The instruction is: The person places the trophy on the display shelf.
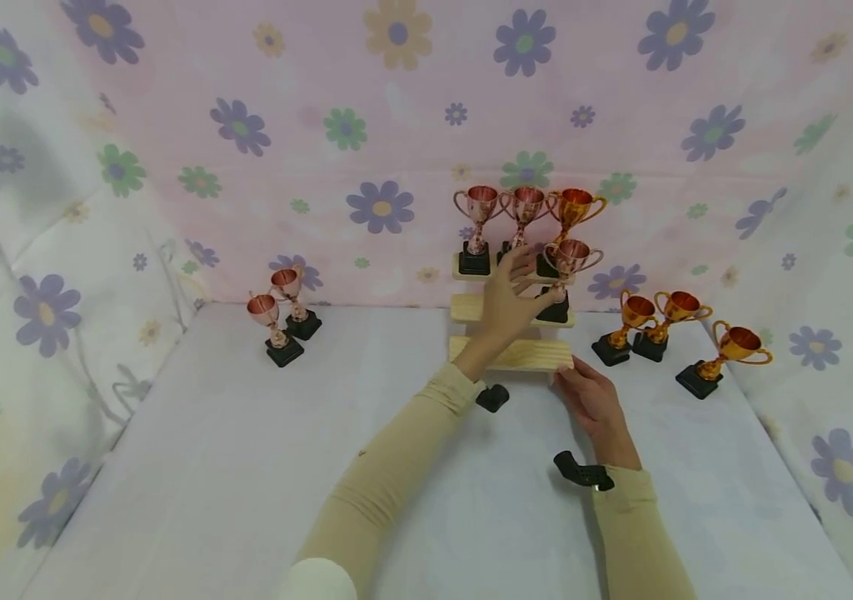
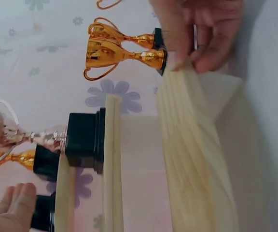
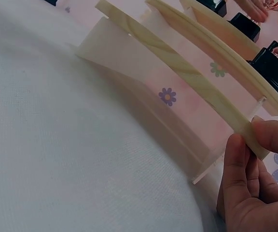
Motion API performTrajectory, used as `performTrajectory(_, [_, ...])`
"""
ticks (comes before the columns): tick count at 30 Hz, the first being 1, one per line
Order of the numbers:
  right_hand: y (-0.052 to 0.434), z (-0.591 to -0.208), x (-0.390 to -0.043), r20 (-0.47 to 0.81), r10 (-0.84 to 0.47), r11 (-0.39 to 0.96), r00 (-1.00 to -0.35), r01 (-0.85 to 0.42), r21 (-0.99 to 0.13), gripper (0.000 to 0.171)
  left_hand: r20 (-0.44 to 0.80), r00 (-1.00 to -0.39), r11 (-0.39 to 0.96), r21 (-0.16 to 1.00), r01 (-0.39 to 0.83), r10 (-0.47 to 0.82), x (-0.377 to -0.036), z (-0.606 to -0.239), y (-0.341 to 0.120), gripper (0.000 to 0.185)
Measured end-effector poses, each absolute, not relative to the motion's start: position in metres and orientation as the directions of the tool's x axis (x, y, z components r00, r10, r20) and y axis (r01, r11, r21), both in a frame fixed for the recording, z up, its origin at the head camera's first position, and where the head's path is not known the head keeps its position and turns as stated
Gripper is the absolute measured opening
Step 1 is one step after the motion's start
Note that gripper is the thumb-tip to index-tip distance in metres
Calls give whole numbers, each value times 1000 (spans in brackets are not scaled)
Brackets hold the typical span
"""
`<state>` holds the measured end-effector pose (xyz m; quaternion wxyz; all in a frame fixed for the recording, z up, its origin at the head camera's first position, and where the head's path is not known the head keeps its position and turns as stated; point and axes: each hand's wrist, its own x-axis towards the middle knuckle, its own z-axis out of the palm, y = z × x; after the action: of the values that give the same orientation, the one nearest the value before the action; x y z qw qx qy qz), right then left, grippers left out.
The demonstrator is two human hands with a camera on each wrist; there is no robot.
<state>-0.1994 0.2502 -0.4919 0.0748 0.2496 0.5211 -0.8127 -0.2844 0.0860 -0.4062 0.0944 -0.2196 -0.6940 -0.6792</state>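
A three-tier display stand with wooden shelves (image 1: 520, 354) and clear supports stands at the back of the table. On the right end of its middle shelf (image 1: 467, 308), a rose-gold trophy cup (image 1: 572, 258) stands upright on a black base. My left hand (image 1: 505, 304) is beside this trophy, fingers spread and thumb overlapping it in the head view. In the left wrist view, the fingers (image 2: 18, 208) are apart from its stem. Between thumb and fingers, my right hand (image 3: 255, 193) pinches the right end of the bottom shelf (image 3: 192, 77).
On the top shelf stand two rose-gold trophies (image 1: 481, 208) and a gold trophy (image 1: 575, 204). Two more rose-gold trophies (image 1: 276, 329) are on the table at left. Three gold trophies (image 1: 734, 346) stand at right. A flowered cloth (image 1: 396, 133) hangs behind the stand.
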Motion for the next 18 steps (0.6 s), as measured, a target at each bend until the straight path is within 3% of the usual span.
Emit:
performTrajectory(4, [249,-492,-200,-479,153,-426,-864,380,-821,63,359,-890,29,924,382,282,-268,-415,48,71])
performTrajectory(11, [248,-493,-200,-468,160,-419,-869,369,-829,64,163,-817,166,939,300,554,-242,-450,-44,49])
performTrajectory(18, [246,-492,-200,-473,166,-429,-865,368,-825,64,36,-840,353,897,266,541,-217,-484,-142,38])
